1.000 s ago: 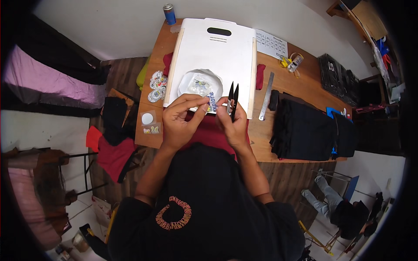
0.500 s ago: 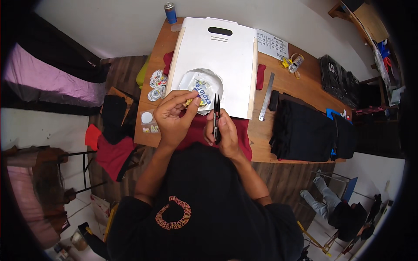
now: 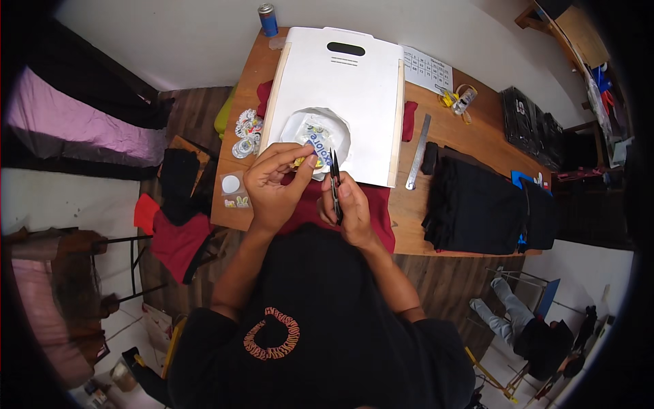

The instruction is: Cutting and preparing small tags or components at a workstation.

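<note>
My left hand (image 3: 274,180) pinches a small piece of clear film with blue lettering and a yellow patch (image 3: 319,146) between thumb and fingertips. Wrapped round the handles of small black scissors (image 3: 336,191) is my right hand (image 3: 354,210). The blades point away from me, with their tips at the right edge of the film. Both hands are over the near end of a white board (image 3: 334,85), where a rounded, ragged-edged white hollow (image 3: 344,129) lies behind the film. Dark red fabric (image 3: 368,208) shows beneath the board's near edge.
Printed cut-outs (image 3: 246,129) and small stickers (image 3: 236,202) lie left of the board. A metal ruler (image 3: 418,151) and folded black garments (image 3: 470,204) are on the right. A blue can (image 3: 268,20) stands at the back left. Another person (image 3: 538,341) sits at lower right.
The scissors have shifted slightly left and tilted, bringing their tips against the film. My left hand has moved only a little, still pinching the piece.
</note>
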The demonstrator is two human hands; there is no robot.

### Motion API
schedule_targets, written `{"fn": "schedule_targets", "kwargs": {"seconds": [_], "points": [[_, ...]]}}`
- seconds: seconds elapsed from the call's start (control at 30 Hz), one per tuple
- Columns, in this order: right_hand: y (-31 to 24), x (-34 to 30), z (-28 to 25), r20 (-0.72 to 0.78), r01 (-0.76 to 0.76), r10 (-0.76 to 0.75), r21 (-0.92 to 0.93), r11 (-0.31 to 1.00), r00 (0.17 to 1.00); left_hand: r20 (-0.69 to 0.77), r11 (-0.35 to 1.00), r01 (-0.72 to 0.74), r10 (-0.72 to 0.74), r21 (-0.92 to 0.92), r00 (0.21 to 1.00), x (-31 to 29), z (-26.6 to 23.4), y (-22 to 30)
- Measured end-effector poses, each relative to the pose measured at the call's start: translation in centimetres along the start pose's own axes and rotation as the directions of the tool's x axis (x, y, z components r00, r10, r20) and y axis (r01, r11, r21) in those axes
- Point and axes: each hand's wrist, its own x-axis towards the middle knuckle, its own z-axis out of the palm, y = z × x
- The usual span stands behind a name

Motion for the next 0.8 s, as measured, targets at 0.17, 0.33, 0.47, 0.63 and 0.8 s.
{"fn": "schedule_targets", "kwargs": {"seconds": [0.17, 0.33, 0.47, 0.63, 0.8], "points": [[0.25, -0.04, -0.16, 0.01, 0.008, -0.008, 0.065, 0.998, 1.0, 0.001, 1.0, 0.004, -0.004, -0.009, 1.0, -0.02, -0.01, -0.08], [0.27, 0.02, -0.12, 0.008, 0.025, -0.026, 0.059, 0.998, 1.0, 0.005, 1.0, 0.01, -0.01, -0.004, 1.0, -0.05, -0.09, -0.2], [0.36, -0.01, -0.17, 0.005, 0.025, -0.026, 0.064, 0.998, 1.0, 0.008, 1.0, 0.004, -0.004, -0.006, 1.0, -0.01, -0.09, -0.15], [0.39, -0.01, -0.21, 0.012, 0.026, -0.026, 0.054, 0.998, 1.0, 0.044, 1.0, -0.012, 0.011, 0.014, 0.999, 0.01, -0.17, -0.01], [0.14, 0.08, -0.12, 0.005, 0.025, -0.025, 0.016, 1.0, 1.0, 0.043, 1.0, -0.013, 0.012, 0.018, 0.999, 0.02, -0.2, -0.07]]}}
